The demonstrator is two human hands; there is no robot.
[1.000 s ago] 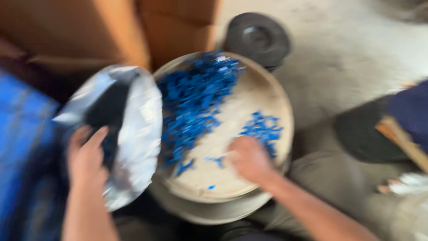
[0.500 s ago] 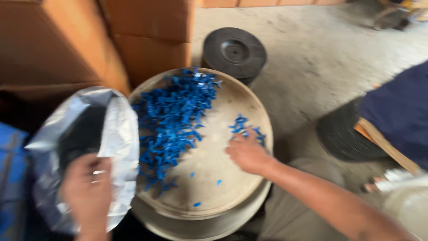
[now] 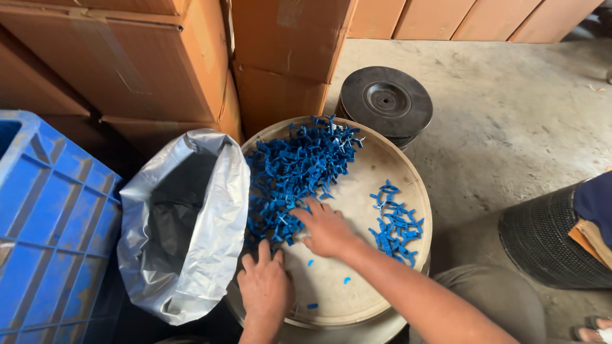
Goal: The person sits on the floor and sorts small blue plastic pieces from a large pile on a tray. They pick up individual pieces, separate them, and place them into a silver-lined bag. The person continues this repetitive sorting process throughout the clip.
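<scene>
My left hand (image 3: 264,290) is off the bag (image 3: 185,223) now; half a second ago it gripped the silver rim, and now it lies flat on the near edge of the tray (image 3: 408,181), fingers toward the big pile (image 3: 293,172). My right hand (image 3: 325,229) leaves the small pile (image 3: 395,226), where it was working, and crosses to the big one, fingertips touching its near edge. The small pile lies uncovered.
</scene>
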